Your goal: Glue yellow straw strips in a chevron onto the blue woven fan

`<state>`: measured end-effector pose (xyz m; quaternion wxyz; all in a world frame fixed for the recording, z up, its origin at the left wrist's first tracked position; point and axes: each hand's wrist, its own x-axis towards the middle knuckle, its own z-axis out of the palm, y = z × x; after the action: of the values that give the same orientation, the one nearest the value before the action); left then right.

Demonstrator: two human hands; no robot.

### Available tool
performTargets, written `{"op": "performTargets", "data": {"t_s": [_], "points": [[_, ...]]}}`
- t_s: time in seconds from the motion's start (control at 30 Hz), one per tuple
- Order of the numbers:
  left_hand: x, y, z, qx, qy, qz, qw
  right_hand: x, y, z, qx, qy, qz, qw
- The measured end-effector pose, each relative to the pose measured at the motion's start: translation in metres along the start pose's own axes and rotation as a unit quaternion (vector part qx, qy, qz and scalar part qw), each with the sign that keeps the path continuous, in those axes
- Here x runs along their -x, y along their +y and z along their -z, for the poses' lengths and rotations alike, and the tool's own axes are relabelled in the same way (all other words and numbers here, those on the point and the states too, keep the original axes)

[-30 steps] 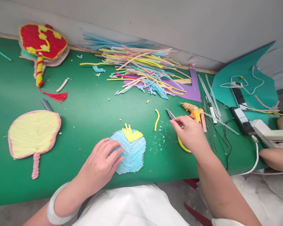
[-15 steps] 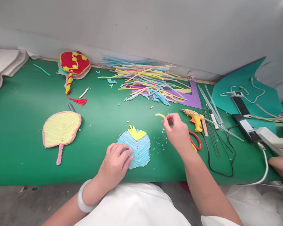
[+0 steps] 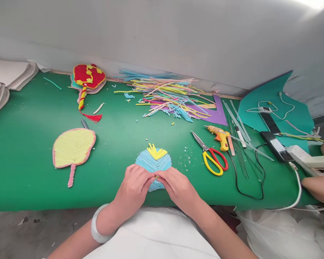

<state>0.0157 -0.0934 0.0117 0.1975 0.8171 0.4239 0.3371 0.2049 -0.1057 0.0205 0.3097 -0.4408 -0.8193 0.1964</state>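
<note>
A small blue woven fan shape (image 3: 153, 162) with a yellow fringed piece (image 3: 156, 152) on top lies near the front edge of the green table (image 3: 118, 144). My left hand (image 3: 133, 187) and my right hand (image 3: 176, 187) meet over its lower half, fingertips pinched together at the middle. Between the fingertips shows a small yellow bit, which seems to be the yellow strip. A pale bangle sits on my left wrist.
Red-and-yellow scissors (image 3: 212, 158) and a yellow glue gun (image 3: 221, 136) lie to the right, with thin rods, cables and a power strip (image 3: 310, 158). A pile of coloured strips (image 3: 167, 95) sits at the back. A yellow fan (image 3: 72, 147) and red fan (image 3: 88, 77) lie left. Another person's arm (image 3: 318, 187) rests far right.
My right hand let go of the scissors, picked up the short yellow strip and carried it left to the blue fan, where it now meets my left hand. The camera view pulled back.
</note>
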Motion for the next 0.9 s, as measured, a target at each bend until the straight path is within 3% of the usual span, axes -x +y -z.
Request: {"op": "performTargets", "data": {"t_s": [0.17, 0.27, 0.33, 0.4, 0.47, 0.53, 0.63, 0.7, 0.8, 0.9], "points": [[-0.002, -0.006, 0.004, -0.026, 0.011, 0.008, 1.0, 0.001, 0.012, 0.017, -0.022, -0.008, -0.063, 0.998], [-0.003, -0.012, 0.009, -0.024, 0.025, 0.035, 0.999, 0.008, 0.034, 0.038, 0.015, 0.011, -0.152, 0.988], [-0.004, -0.015, 0.012, -0.019, 0.037, 0.076, 0.996, 0.013, 0.052, 0.053, 0.091, 0.069, -0.256, 0.96], [-0.005, -0.017, 0.013, -0.011, 0.047, 0.118, 0.992, 0.016, 0.067, 0.063, 0.181, 0.126, -0.352, 0.91], [-0.006, -0.016, 0.011, -0.002, 0.054, 0.144, 0.988, 0.015, 0.071, 0.064, 0.255, 0.168, -0.341, 0.889], [-0.007, -0.013, 0.008, 0.009, 0.053, 0.152, 0.987, 0.012, 0.065, 0.057, 0.263, 0.189, -0.265, 0.908], [-0.007, -0.007, 0.002, 0.025, 0.048, 0.144, 0.988, 0.005, 0.038, 0.036, 0.092, 0.154, -0.177, 0.968], [-0.006, -0.004, -0.002, 0.037, 0.041, 0.136, 0.989, 0.001, 0.019, 0.022, -0.04, 0.094, -0.164, 0.981], [-0.004, -0.001, -0.003, 0.061, 0.007, 0.119, 0.991, -0.002, 0.001, 0.008, -0.158, 0.065, -0.17, 0.97], [-0.003, -0.001, -0.001, 0.084, -0.042, 0.096, 0.991, -0.002, -0.002, 0.005, -0.24, 0.071, -0.243, 0.937]]}}
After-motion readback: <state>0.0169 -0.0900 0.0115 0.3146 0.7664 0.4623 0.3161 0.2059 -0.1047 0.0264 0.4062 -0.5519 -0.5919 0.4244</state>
